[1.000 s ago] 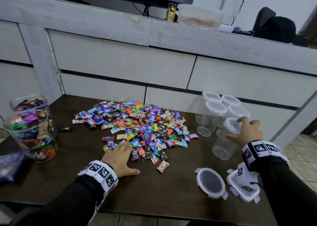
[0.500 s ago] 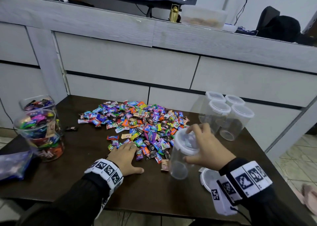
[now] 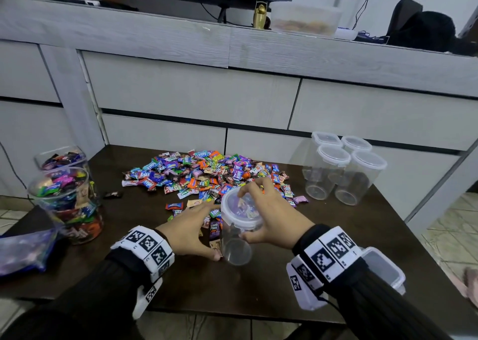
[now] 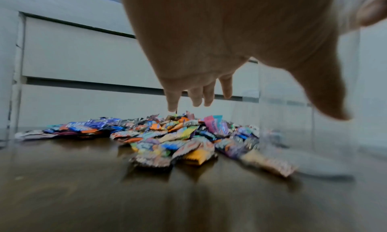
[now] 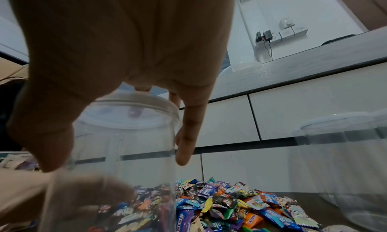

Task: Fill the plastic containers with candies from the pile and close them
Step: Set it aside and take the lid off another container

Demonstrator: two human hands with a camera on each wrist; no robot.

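My right hand (image 3: 274, 213) grips a clear, empty lidded container (image 3: 236, 246) from above, fingers curled round its white-rimmed lid (image 3: 240, 210), at the near edge of the candy pile (image 3: 207, 174). In the right wrist view the right hand (image 5: 125, 37) curls over the same container (image 5: 125, 136). My left hand (image 3: 191, 226) hovers open just left of it, thumb close to its base, fingers spread over the nearest candies. The left wrist view shows that left hand (image 4: 199, 53) with fingers (image 4: 196, 96) hanging straight above the candy pile (image 4: 171, 136).
Several empty lidded containers (image 3: 341, 166) stand at the back right of the dark table (image 3: 258, 288). Two candy-filled containers (image 3: 64, 197) and a blue bag (image 3: 23, 251) sit at the left edge. A loose clear lid (image 3: 382, 267) lies behind my right wrist. Grey drawers back the table.
My right hand took one container from the back-right group and carried it left and nearer, down beside my left hand. The left hand rose off the table toward it.
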